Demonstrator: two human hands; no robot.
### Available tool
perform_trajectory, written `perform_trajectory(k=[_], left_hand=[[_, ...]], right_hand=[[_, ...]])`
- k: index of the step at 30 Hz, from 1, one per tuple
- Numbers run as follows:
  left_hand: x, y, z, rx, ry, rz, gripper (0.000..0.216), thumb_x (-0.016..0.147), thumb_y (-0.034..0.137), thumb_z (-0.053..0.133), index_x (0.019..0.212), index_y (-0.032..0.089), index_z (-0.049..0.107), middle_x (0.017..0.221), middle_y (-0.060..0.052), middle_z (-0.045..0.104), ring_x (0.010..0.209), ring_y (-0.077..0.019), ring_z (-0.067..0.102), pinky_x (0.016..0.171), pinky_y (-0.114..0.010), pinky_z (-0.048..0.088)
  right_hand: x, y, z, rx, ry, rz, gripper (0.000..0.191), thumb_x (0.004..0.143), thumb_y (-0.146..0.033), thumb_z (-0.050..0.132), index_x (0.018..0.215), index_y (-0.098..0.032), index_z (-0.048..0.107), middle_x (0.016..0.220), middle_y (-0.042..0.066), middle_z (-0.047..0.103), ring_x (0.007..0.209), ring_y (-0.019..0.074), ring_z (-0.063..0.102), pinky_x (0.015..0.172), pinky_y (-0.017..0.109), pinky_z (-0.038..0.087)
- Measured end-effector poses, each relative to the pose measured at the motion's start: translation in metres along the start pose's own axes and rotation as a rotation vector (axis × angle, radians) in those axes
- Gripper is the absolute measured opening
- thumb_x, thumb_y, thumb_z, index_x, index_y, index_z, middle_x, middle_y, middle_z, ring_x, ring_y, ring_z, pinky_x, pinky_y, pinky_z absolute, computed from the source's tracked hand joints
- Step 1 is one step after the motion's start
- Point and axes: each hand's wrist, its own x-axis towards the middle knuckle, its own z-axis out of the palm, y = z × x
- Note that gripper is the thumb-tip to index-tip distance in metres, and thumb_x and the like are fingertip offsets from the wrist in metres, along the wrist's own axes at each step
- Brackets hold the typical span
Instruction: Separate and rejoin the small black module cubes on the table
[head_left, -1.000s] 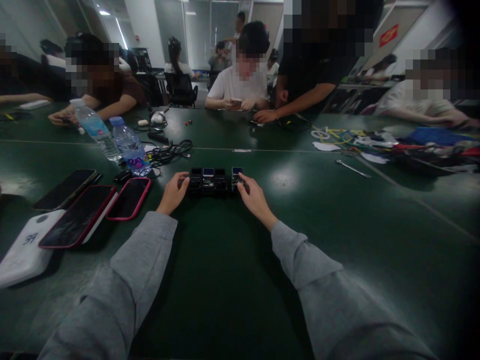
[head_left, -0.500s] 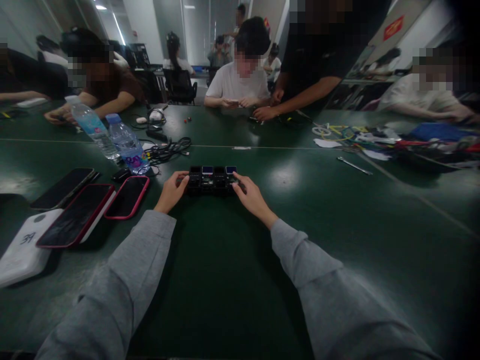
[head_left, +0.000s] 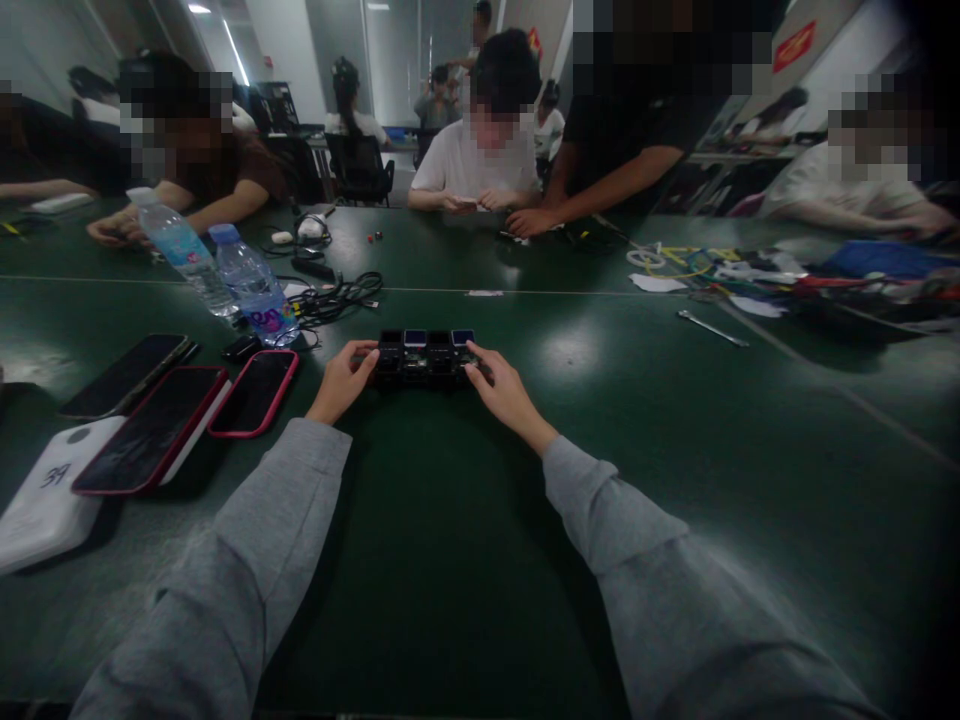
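A row of small black electronic modules with little square screens on top lies on the dark green table in front of me. My left hand is closed on its left end, thumb at the near side and fingers at the far side. At the right end, my right hand grips it between thumb and forefinger. Some green circuit board shows between the modules. The fingers partly cover both ends of the row.
To the left lie a pink-edged phone, a red-edged phone, a dark phone and a white power bank. Two bottles stand tilted in view by black cables. Rightward are a wrench and tangled wires. People sit opposite.
My hands and the row of modules have stayed in place. Across the table, the standing person's upper hand has moved down toward the tabletop.
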Motion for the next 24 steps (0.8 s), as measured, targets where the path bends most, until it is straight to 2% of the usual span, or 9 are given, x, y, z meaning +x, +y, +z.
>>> perform_trajectory(k=[15, 20, 24], left_hand=[[-0.0005, 0.0042, 0.0003, -0.072, -0.015, -0.043, 0.046, 0.083, 0.047, 0.064, 0.117, 0.016, 0.059, 0.107, -0.010, 0.065, 0.075, -0.0165, 0.067, 0.059, -0.027, 0.055], [0.0000, 0.0007, 0.0004, -0.099, -0.025, -0.046, 0.051, 0.081, 0.048, 0.067, 0.120, 0.017, 0.058, 0.106, -0.010, 0.064, 0.076, -0.0172, 0.067, 0.059, -0.028, 0.056], [0.0003, -0.0013, 0.0001, -0.093, -0.028, -0.043, 0.052, 0.080, 0.048, 0.069, 0.121, 0.018, 0.058, 0.104, -0.009, 0.064, 0.079, -0.0184, 0.068, 0.062, -0.029, 0.057]], right_hand=[[0.0022, 0.0033, 0.0018, -0.036, 0.030, -0.032, 0.045, 0.100, -0.036, 0.046, 0.144, -0.025, 0.044, 0.129, 0.010, 0.055, 0.112, 0.0246, 0.056, 0.096, 0.047, 0.049], [0.0015, 0.0023, 0.0010, -0.017, 0.021, 0.005, 0.045, 0.101, -0.035, 0.045, 0.144, -0.025, 0.043, 0.137, 0.010, 0.051, 0.121, 0.0256, 0.052, 0.101, 0.049, 0.047], [0.0015, 0.0041, 0.0012, -0.023, 0.024, 0.005, 0.045, 0.100, -0.034, 0.044, 0.144, -0.024, 0.043, 0.135, 0.009, 0.052, 0.119, 0.0249, 0.053, 0.101, 0.049, 0.046]])
